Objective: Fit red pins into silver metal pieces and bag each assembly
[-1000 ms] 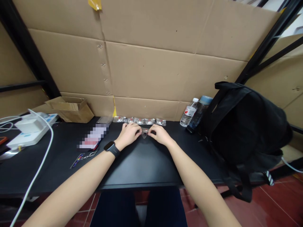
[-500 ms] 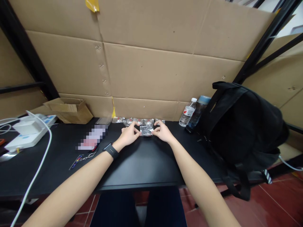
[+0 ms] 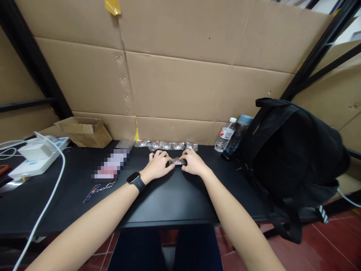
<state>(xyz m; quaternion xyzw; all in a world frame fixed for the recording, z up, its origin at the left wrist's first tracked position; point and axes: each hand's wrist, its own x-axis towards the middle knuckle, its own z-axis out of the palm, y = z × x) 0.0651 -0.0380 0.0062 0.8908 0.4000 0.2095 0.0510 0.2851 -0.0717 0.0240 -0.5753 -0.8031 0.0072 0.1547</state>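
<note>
Close to the middle of a black table (image 3: 169, 203), a small shiny packet (image 3: 177, 162) with a reddish mark lies flat between the person's two hands. Left hand (image 3: 158, 165): thumb and index finger close on the packet's left end, other fingers curved over toward the tabletop; a dark watch (image 3: 136, 180) sits on the wrist. Right hand (image 3: 193, 162): index finger over the packet's right end, thumb at its near side, so this end is pinched too. Whether the packet bears on the tabletop or is held just above it cannot be told. Just beyond the hands, a row of five similar packets (image 3: 167, 145) runs along the foot of a cardboard wall (image 3: 175, 90); red marks show on several. Left of the row: a clear flat sleeve (image 3: 125, 144), then an open brown box (image 3: 91, 136). Nearer the left forearm lie a phone (image 3: 113, 164), its screen pixelated, and a keychain (image 3: 98, 189). Far left: a white power strip (image 3: 36, 162) with a white cable (image 3: 58, 177) looping in front. Right side: a clear water bottle (image 3: 224, 137) stands beside a blue-lidded bottle (image 3: 239, 128), next to a large black backpack (image 3: 299, 158).
</note>
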